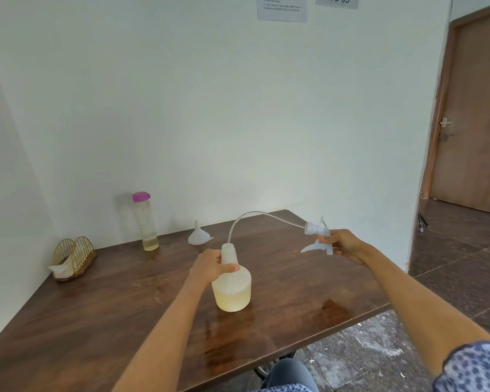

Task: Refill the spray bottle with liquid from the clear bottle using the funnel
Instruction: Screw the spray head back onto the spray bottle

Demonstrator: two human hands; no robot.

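Observation:
A translucent white spray bottle with pale yellowish liquid stands on the brown wooden table. My left hand grips its neck. My right hand holds the detached spray head off to the right, above the table. Its thin dip tube arcs back, and the tube's end is still inside the bottle's mouth. A small white funnel rests upside down further back. The tall clear bottle with a purple lid stands behind it to the left, holding a little yellowish liquid at its bottom.
A gold wire napkin holder with a tissue sits at the table's left, near the wall. The white wall runs close behind the table. A brown door and tiled floor lie to the right, past the table's right edge.

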